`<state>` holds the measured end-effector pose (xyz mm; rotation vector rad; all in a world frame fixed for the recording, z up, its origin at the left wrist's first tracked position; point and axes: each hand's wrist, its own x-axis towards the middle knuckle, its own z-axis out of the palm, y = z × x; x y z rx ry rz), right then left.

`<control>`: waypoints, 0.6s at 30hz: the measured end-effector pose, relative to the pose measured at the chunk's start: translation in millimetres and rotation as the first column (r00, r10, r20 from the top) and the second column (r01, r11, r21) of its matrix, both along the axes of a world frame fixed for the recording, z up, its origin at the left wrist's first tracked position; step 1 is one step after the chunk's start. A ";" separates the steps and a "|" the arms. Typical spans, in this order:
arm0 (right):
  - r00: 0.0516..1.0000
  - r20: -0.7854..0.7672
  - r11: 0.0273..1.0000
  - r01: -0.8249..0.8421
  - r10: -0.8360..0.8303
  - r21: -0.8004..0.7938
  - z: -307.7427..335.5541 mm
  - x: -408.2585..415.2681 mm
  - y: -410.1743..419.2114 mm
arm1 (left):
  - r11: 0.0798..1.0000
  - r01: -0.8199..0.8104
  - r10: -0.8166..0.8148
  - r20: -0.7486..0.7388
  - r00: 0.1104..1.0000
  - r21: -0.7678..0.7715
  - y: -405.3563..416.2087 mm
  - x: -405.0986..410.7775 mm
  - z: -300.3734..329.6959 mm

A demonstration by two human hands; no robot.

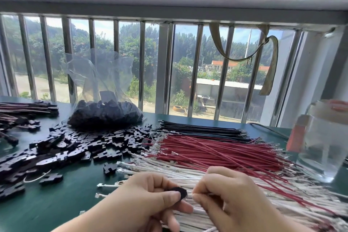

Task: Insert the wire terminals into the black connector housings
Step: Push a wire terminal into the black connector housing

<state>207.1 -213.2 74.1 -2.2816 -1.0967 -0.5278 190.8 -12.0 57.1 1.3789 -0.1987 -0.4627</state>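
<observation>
My left hand (148,196) pinches a small black connector housing (179,191) between thumb and fingers, low in the middle of the view. My right hand (231,198) pinches the end of a white wire (190,195) right at the housing's right side; whether its terminal is inside I cannot tell. Under both hands lies a spread of white wires (169,172). Behind them are red wires (216,149) and black wires (203,131), all with metal terminals at their left ends. Loose black housings (75,147) are heaped to the left.
A clear plastic bag of black housings (105,113) stands at the back of the green table (66,194). Assembled wire bundles (24,113) lie at the far left. A clear glass jar (323,143) stands at the right. A barred window (169,69) runs behind the table.
</observation>
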 end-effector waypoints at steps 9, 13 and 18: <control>0.997 0.072 0.998 -0.019 0.024 -0.066 -4.7 1.9 -1.6 | 0.989 -0.009 0.007 0.015 1.000 0.146 3.4 3.4 -4.1; 0.995 0.073 0.998 -0.067 0.066 0.018 -2.6 -3.4 0.1 | 0.997 0.052 -0.048 -0.065 0.997 0.054 5.3 -0.2 0.9; 0.995 -0.090 0.986 -0.022 0.038 0.164 -7.1 0.4 0.9 | 0.995 -0.040 0.038 0.026 0.999 0.090 -1.0 -1.1 -1.6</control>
